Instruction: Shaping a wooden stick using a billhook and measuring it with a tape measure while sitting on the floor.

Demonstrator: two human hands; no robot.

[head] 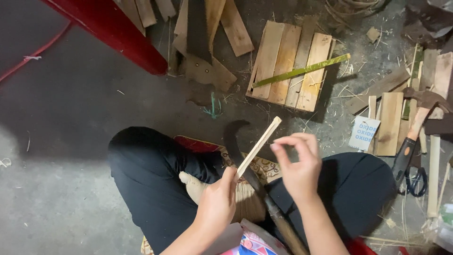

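My left hand [218,203] grips the lower end of a pale split bamboo strip [260,144], which slants up to the right above my lap. My right hand [298,165] hovers just right of the strip, fingers curled, thumb and forefinger close together near its middle; I cannot tell if it touches the strip. A curved dark billhook knife [236,141] with a wooden handle [283,224] lies across my crossed legs between the hands.
A small pallet of wooden slats [288,66] lies ahead with a green bamboo strip [302,71] across it. Planks, a hammer [422,106], scissors [408,172] and a small card lie at right. A red frame [118,33] stands upper left.
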